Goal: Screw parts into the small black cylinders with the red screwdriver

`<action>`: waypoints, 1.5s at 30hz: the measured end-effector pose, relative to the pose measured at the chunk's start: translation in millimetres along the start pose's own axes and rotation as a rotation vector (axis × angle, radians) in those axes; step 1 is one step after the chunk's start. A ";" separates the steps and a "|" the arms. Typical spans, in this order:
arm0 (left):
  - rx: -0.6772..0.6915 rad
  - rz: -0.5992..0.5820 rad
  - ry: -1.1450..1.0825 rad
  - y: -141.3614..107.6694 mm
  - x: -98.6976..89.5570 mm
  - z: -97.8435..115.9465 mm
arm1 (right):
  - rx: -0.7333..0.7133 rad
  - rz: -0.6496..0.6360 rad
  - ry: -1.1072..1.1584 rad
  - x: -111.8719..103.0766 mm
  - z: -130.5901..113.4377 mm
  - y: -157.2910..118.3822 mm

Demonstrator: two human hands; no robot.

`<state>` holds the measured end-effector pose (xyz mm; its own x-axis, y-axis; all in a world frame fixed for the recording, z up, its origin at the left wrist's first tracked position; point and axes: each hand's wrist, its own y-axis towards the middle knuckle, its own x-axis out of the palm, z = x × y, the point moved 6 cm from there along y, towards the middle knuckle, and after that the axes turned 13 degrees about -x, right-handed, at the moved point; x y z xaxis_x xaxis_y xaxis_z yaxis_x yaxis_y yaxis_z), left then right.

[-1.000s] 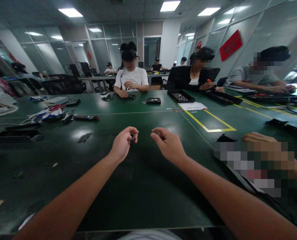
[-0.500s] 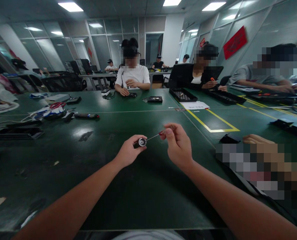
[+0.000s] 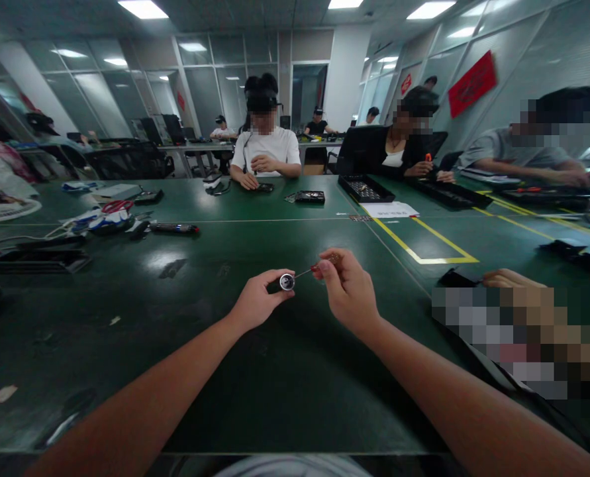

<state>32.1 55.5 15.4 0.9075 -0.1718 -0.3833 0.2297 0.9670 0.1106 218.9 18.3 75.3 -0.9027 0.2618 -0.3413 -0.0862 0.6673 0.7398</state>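
Note:
My left hand (image 3: 261, 299) is closed around a short dark cylinder (image 3: 287, 282) with a silvery rim, its round end turned toward me. Inside that rim a dark hollow with small parts shows, too small to make out. My right hand (image 3: 348, 283) grips a screwdriver (image 3: 316, 268) by its reddish, see-through handle. The thin metal shaft runs left to the cylinder's right side; whether the tip touches or enters it I cannot tell. Both hands are held above the green table (image 3: 275, 397).
Across the table a person in white (image 3: 265, 149) works on a small dark device. Black trays (image 3: 367, 189) stand at the far right. Cables and red-handled scissors (image 3: 117, 207) lie at left, near a dark pen-shaped tool (image 3: 174, 228). Close on my right is another person's hand (image 3: 516, 278).
My right hand has moved slightly left, bringing the screwdriver's handle closer to the cylinder. The cylinder's open end has turned a little. My left hand keeps its hold.

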 end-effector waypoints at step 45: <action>0.099 0.083 0.286 -1.5 -11.1 6.1 | 0.002 -0.252 -0.262 11.5 -12.5 1.7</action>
<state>23.7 54.8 25.0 0.7922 -0.0198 -0.6099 0.2053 0.9498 0.2359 203.1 13.7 80.0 -0.7146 0.2587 -0.6500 -0.2910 0.7350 0.6124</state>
